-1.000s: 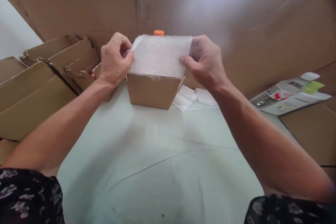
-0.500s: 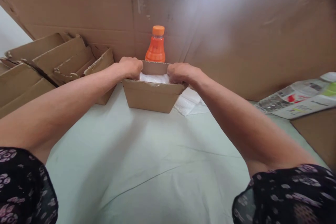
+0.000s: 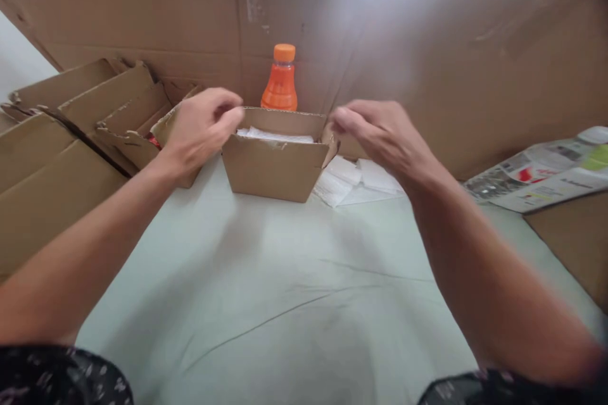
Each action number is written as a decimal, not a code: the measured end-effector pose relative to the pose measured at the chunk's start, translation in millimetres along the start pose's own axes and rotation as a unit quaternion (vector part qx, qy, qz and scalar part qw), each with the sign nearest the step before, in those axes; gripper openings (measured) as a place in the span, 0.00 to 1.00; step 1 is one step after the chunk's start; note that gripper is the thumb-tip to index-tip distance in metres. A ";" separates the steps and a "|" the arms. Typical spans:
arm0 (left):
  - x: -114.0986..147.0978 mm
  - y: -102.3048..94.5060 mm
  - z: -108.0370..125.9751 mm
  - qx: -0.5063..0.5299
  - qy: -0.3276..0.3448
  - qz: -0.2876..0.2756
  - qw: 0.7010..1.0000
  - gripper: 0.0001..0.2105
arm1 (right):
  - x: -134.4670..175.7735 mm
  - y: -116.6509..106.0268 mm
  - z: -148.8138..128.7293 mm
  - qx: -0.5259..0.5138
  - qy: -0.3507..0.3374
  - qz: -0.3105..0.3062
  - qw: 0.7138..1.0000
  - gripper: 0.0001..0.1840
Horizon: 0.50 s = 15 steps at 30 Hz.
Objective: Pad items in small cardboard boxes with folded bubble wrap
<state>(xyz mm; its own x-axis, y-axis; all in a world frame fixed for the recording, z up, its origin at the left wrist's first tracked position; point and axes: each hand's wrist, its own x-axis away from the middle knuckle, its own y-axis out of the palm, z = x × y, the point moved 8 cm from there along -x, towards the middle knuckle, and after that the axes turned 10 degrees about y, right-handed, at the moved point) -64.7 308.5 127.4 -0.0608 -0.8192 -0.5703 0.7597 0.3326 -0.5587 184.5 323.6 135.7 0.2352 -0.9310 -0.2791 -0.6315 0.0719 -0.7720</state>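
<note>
Everything's shot from a single head-worn cam, faced forward and tipped down across the table (image 3: 285, 266) toward the cardboard wall (image 3: 294, 19) at 12 o'clock. It's set pretty close: the left sleeve (image 3: 66, 376) gets clipped around 8, the right sleeve (image 3: 468, 389) around 4.

At back, see tall cardboard panel (image 3: 427, 44) w/ orange btl. (image 3: 279, 88) upright in front. On L, see open cardboard boxes (image 3: 52, 190), crowded tog. (bit of red in one). On R, clear btl. (image 3: 527, 169), lying nr. brown cardboard pc. (image 3: 574, 234). Below, pale green cloth (image 3: 266, 342), creased.
</note>
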 end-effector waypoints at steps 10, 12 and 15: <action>102.5 53.2 -100.2 0.103 -0.131 0.113 0.979 0.25 | 49.6 96.9 92.4 -0.117 0.135 -0.022 0.984 0.28; 106.1 64.8 -88.9 0.106 -0.136 0.121 0.977 0.24 | 56.0 95.4 89.0 -0.112 0.142 -0.002 0.984 0.20; 137.4 70.1 -51.7 0.139 -0.139 0.091 0.976 0.24 | 109.3 69.5 91.1 -0.072 0.162 0.020 0.984 0.14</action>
<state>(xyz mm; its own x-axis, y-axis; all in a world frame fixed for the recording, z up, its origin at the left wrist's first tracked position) -53.2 243.4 -21.2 0.2397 -0.8663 -0.4383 0.8901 0.3763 -0.2570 233.6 259.5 -0.5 -0.0259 -0.9953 -0.0933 -0.7394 0.0819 -0.6682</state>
